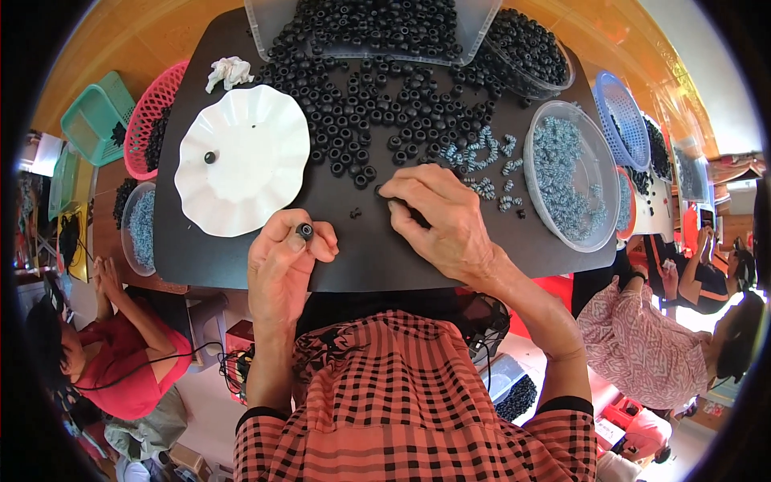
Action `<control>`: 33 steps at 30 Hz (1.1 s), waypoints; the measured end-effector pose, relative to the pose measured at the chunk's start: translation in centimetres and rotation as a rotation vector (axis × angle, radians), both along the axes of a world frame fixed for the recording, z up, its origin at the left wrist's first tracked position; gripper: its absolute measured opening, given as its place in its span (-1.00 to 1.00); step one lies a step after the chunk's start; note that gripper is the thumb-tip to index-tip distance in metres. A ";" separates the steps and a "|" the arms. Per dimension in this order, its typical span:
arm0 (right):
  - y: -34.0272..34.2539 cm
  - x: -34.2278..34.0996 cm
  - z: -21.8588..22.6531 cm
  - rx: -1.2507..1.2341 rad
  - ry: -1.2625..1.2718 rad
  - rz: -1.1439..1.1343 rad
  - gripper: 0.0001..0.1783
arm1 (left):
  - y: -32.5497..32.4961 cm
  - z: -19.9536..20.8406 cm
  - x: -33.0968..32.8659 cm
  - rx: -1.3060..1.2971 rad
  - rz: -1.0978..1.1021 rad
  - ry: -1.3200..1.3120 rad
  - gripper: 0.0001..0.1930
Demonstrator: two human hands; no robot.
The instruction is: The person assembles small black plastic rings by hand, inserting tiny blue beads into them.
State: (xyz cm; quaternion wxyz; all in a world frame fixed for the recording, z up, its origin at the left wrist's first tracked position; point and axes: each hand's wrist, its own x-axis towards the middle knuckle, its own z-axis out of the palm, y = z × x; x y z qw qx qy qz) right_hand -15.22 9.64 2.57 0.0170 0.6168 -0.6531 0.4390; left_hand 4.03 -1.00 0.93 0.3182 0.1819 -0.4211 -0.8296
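Observation:
Between thumb and fingers of my left hand (287, 253) is a small black hollow piece (304, 231), its round opening facing up. My right hand (442, 213) reaches over the dark table, fingers curled and their tips on a small black ring-shaped piece (379, 191) by the near end of a large spread of similar black pieces (361, 104). Pale blue coiled pieces (482, 153), like small springs, lie loose beyond my right hand. Tiny dark bits (356, 213) rest on the table between my hands. Part of the right palm's underside is hidden.
A white scalloped plate (233, 193) with one black piece stands at left, near a crumpled tissue (230, 72). A clear bin (361, 56) and bowl (572, 76) hold black pieces; a round tub (606, 217) holds blue coils. Other people sit on both sides.

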 end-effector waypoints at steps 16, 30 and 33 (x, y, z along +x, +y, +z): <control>-2.3 3.0 0.1 0.290 0.292 0.148 -0.74 | -0.2 -0.1 -0.2 0.049 -0.003 -0.019 -0.84; 0.6 2.4 -0.1 0.098 -1.179 0.253 -0.83 | 2.2 -0.1 -2.7 0.016 -0.168 -0.046 -0.83; 1.3 1.6 -0.8 0.140 -1.053 0.207 -0.79 | 2.3 -0.3 -3.4 -0.015 -0.174 -0.092 -0.82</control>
